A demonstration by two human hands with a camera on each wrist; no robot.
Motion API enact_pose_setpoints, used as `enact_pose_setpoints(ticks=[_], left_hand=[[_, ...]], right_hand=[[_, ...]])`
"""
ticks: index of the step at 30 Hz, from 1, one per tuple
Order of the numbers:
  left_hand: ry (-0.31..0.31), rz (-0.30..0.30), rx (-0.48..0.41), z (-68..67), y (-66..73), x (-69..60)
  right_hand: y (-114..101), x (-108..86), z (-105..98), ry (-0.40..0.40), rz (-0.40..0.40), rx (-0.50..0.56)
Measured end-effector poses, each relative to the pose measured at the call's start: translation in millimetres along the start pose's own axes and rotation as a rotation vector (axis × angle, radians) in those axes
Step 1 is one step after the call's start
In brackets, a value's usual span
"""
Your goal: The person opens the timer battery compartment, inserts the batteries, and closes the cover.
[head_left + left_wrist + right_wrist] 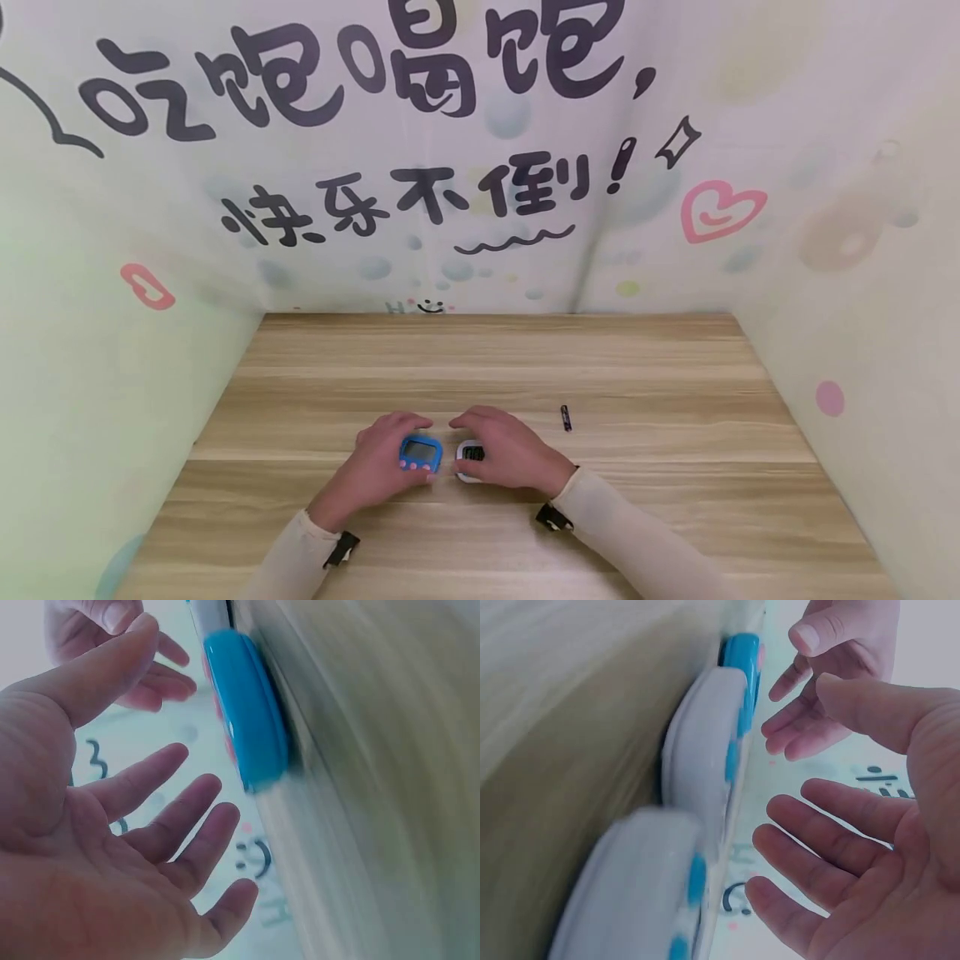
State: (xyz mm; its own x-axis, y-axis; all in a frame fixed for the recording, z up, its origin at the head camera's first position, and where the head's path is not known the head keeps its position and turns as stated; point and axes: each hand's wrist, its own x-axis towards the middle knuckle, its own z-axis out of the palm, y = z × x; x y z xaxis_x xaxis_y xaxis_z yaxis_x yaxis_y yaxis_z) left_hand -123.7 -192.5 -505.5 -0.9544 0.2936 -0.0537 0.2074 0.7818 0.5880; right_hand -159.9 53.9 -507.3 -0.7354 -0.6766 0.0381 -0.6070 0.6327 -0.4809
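A blue timer (421, 452) (247, 712) (742, 656) with a grey display and pink buttons lies face up on the table. My left hand (378, 461) (112, 817) curves loosely around its left side, fingers spread and apart from it in the left wrist view. Just to the right lies a white timer (469, 477) (705, 742), partly covered by my right hand (510, 450) (877, 847) in the head view. The right wrist view shows that hand's fingers spread, holding nothing, and a second white device (641, 885) with blue buttons, which the head view hides.
A small dark battery (566, 418) lies on the wooden table (495, 358) to the right, beyond my right hand. Pale printed walls (480, 275) with black lettering stand at the back and both sides of the table.
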Motion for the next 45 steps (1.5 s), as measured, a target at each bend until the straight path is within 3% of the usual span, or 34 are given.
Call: enact_pose_setpoints(ticks=[6,13,18,29,37,45], left_hand=[[-0.013,-0.031,0.015,-6.6,-17.5,-7.7],[-0.050,-0.060,-0.046,-7.5,-26.7,-8.3],[-0.079,-0.098,-0.079,-6.4,-25.6,-7.5],[-0.097,-0.097,-0.092,-5.8,-22.7,-5.1],[-0.071,-0.104,-0.180,-9.3,-19.0,-5.5],[-0.032,-0.092,-0.290,-8.4,-2.4,-0.8]], right_hand=[[-11.6,16.5,13.8,-0.021,0.003,-0.041],[-21.7,31.2,24.8,-0.059,0.020,-0.073],[-25.5,34.3,28.7,-0.087,0.009,-0.075],[-27.3,34.6,29.3,-0.097,-0.001,-0.051],[-22.7,30.0,19.1,-0.072,-0.045,0.054],[-11.9,15.4,2.8,-0.027,-0.069,0.145]])
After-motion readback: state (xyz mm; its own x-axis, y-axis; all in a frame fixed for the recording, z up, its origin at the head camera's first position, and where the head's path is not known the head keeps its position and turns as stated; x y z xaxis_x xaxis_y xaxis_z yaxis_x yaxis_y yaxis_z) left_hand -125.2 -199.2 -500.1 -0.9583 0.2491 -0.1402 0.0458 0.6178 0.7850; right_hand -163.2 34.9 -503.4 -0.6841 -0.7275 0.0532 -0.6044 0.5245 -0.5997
